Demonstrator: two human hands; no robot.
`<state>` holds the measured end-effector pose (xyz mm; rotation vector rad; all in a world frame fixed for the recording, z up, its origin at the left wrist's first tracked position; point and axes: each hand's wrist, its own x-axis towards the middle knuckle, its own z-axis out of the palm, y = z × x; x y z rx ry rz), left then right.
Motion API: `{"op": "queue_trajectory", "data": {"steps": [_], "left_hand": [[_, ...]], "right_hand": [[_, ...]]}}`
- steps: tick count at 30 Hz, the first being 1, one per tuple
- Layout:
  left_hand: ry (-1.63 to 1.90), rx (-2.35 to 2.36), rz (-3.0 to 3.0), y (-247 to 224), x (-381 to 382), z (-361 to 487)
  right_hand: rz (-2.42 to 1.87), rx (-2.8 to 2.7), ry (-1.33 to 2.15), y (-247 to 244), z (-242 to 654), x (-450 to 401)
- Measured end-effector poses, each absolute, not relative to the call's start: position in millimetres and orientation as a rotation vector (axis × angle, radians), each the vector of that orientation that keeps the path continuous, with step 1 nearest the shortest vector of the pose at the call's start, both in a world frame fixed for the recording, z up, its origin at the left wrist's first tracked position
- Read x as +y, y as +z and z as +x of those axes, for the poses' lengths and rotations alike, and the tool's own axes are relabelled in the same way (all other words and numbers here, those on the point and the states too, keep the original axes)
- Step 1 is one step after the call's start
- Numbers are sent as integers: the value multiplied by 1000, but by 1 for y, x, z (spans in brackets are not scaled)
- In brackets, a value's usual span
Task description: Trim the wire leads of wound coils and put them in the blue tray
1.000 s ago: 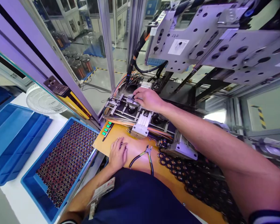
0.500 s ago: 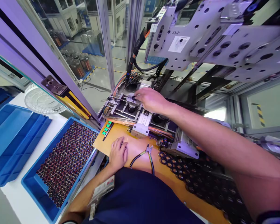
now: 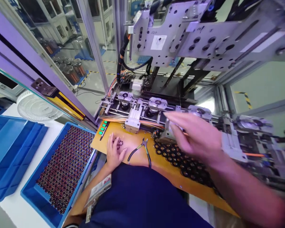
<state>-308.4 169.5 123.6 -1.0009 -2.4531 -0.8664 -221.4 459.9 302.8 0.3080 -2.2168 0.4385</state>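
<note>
My left hand (image 3: pixel 114 152) rests on the yellow board (image 3: pixel 135 139), thumb spread away from the fingers. Small dark ring-shaped parts (image 3: pixel 120 144) lie under and beside its fingers. Above the machine's front side is my right hand (image 3: pixel 194 134), somewhat blurred, its fingers stretched out and nothing visible in them. Behind it runs a row of metal fixtures; the leftmost fixture (image 3: pixel 125 96) and the second fixture (image 3: pixel 158 103) have round openings on top. Between my hands, diagonal cutters (image 3: pixel 144 144) with spread handles lie on the board.
Black rings (image 3: pixel 180 160) cover the board's right part. Left stands a blue crate (image 3: pixel 28 190) full of small ring parts, with stacked blue crates (image 3: pixel 7 139) and a white fan (image 3: pixel 39 106). A perforated metal plate (image 3: pixel 171 41) overhangs the fixtures. Green buttons (image 3: pixel 102 128) sit at the board's left corner.
My right hand has left the leftmost fixture and moved right and nearer to me. My left hand's thumb has spread, and more of the ring parts beside it show. The view has shifted right.
</note>
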Motion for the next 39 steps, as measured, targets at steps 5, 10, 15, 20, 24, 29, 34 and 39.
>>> {"op": "queue_trajectory", "data": {"steps": [5,10,15,20,24,29,34,39], "left_hand": [[-981,-2405,-883,150,161,-302],[-986,-2320,-970,193,170,-302],[-1059,-2276,-1123,223,184,-298],[-1185,-2370,-1183,243,191,-287],[-1199,-2356,-1622,251,204,-272],[-1193,-2167,-1686,245,213,-259],[-1232,-2171,-1638,246,208,-259],[-1251,-2199,-1568,244,201,-267]], "right_hand": [[29,-2437,468,203,-124,446],[-115,-2560,492,139,-123,432],[-237,-2600,590,131,-142,423],[-233,-2519,844,142,-148,415],[-80,-2409,1171,186,-148,397],[-88,-2109,2009,234,-151,381],[-175,-2029,2236,235,-157,374],[-37,-2164,2081,262,-171,396]]}}
